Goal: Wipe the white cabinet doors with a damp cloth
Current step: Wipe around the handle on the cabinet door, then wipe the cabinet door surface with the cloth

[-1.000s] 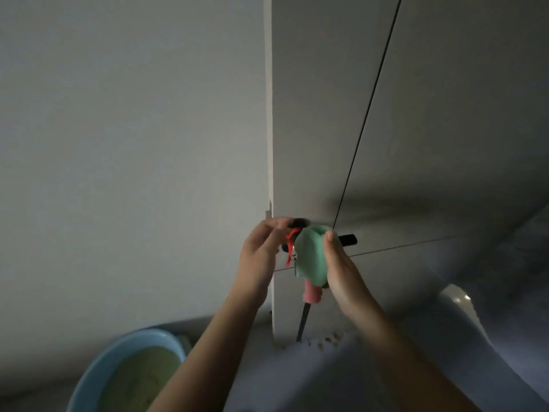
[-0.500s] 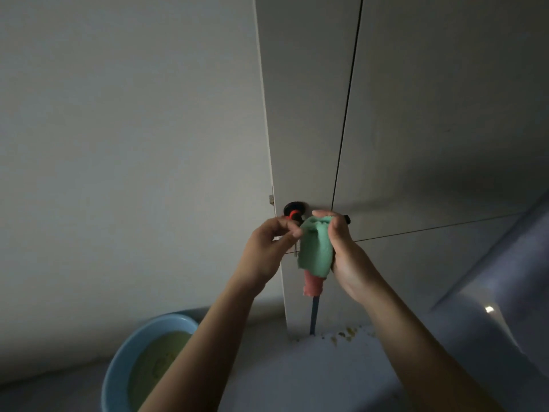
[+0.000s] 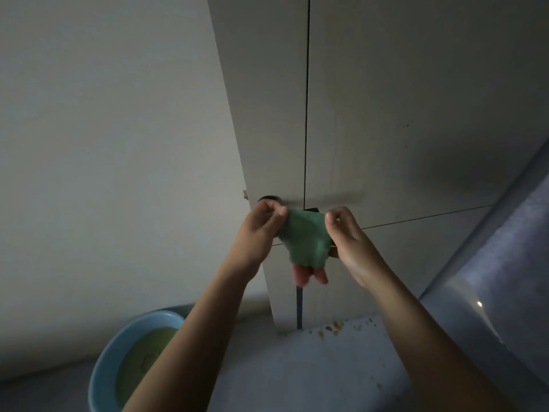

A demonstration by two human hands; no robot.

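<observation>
The white cabinet doors fill the upper right of the view, split by a dark vertical seam, with a plain wall to their left. A blue basin holding cloudy liquid stands at lower left, and crumbs lie on the ledge at the cabinet base. The green cloth, bunched half a second ago, is now stretched flat between the two hands in front of the lower door edge; a pink part hangs below it. The left hand pinches the cloth's left corner between thumb and curled fingers; the right hand pinches the right corner likewise. Judgement: the cloth is being opened out for wiping, and no door contact is established yet.
</observation>
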